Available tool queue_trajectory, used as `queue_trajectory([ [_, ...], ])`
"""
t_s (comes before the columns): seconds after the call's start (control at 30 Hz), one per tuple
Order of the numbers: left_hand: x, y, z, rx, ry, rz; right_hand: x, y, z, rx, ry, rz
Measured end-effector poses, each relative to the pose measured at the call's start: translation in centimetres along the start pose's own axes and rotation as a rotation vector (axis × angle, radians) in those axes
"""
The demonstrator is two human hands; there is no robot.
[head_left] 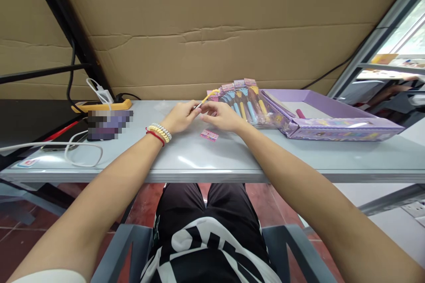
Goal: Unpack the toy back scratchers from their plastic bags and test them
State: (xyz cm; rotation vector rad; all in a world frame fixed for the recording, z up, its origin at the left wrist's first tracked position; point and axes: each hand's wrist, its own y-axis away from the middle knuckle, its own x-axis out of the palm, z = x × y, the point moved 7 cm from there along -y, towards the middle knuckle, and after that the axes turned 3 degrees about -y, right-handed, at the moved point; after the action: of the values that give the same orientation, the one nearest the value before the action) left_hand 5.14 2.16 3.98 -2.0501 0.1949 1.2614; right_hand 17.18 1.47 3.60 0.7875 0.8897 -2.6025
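Note:
Both hands meet over the table. My left hand pinches a slim yellow item with a silvery end, perhaps a pen; its exact kind is unclear. Close against it, my right hand has bent fingers, and whatever they grip is hidden. Below the hands, a small pink printed card lies flat. Just beyond my right hand is a row of clear-wrapped pens with blue and yellow barrels, brown and blue tops and pink labels.
A purple open box on the right holds a dark pink stick. Leftward lie a partly blurred phone, a yellow power strip and a white cable. A cardboard wall rises behind the table.

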Motion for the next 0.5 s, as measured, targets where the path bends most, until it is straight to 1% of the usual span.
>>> queue_trajectory([
  [0.1, -0.2, 0.1, -0.8, 0.055, 0.005, -0.003, -0.3, -0.1, 0.3, 0.002, -0.085, -0.014],
  [0.23, -0.4, 0.2, -1.8, 0.114, 0.016, -0.012, -0.9, -0.2, -0.1, 0.096, -0.194, -0.079],
  [0.37, -0.2, 0.4, -2.8, 0.140, 0.026, -0.004, -1.0, 0.0, -0.4, 0.186, -0.343, -0.137],
  [0.5, -0.3, 0.5, -3.3, 0.140, 0.067, -0.008, -0.8, 0.1, -0.3, 0.223, -0.500, -0.183],
])
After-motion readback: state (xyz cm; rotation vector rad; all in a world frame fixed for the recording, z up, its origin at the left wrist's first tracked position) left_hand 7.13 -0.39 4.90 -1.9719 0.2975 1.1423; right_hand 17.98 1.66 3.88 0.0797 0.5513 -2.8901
